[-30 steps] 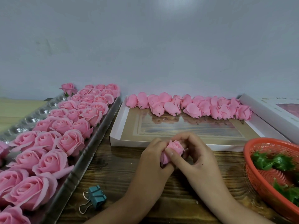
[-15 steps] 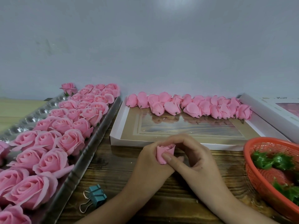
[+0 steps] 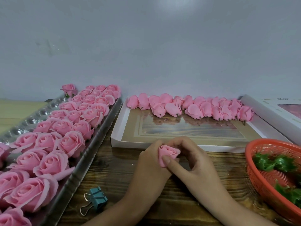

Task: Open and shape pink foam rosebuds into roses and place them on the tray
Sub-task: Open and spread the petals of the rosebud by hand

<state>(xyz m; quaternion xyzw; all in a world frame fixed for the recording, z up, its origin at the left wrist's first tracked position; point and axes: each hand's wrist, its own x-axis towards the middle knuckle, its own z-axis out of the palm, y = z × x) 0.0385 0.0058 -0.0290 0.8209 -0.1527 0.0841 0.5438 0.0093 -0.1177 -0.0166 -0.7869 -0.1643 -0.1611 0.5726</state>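
Note:
Both hands hold one pink foam rosebud (image 3: 168,153) above the wooden table, its petals partly spread and its centre facing up. My left hand (image 3: 150,162) grips it from the left and below. My right hand (image 3: 193,158) pinches it, thumb on the front petal and fingers curled behind. A long silver tray (image 3: 91,150) on the left carries several opened pink roses (image 3: 71,142) in rows. Several closed rosebuds (image 3: 192,108) lie in a row at the back of a shallow white box lid (image 3: 118,128).
A red plastic basket (image 3: 257,175) with green leaf pieces (image 3: 275,163) sits at the right. A teal binder clip (image 3: 97,199) lies on the table near my left forearm. A white box (image 3: 268,111) stands at the back right. A grey wall closes the back.
The bud has turned in my hands from its side, through petals folded over, to upright with its spiral centre showing. Both hands stayed in place over the table.

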